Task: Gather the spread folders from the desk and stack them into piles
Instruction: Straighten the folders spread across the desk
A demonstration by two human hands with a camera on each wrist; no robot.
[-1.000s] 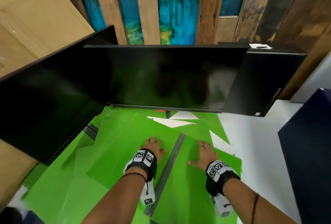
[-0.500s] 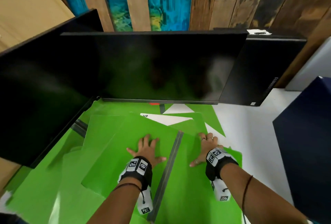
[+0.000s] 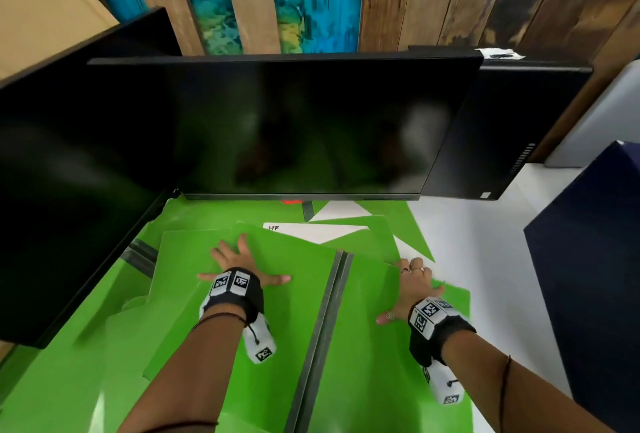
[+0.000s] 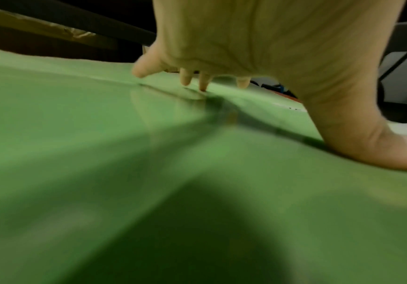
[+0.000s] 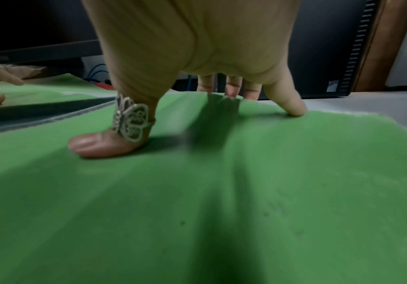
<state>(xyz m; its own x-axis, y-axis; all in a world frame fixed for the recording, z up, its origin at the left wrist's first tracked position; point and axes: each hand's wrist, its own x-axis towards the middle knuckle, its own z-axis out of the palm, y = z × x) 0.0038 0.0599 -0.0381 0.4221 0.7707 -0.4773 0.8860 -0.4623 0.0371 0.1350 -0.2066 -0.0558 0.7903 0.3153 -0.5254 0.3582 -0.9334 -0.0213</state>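
Two hands press flat on overlapping green folders; the left hand (image 3: 242,266) lies with fingers spread wide on the left folder (image 3: 194,294), holding nothing; the right hand (image 3: 412,289) rests splayed on the right folder (image 3: 363,346), fingertips at its far edge; a grey spine (image 3: 329,315) runs between them. Since a moment ago both hands have slid farther apart and forward, suggesting the gathering has only begun; more folders (image 3: 86,363) lie spread left of the left hand, beneath the monitor (image 3: 294,124).
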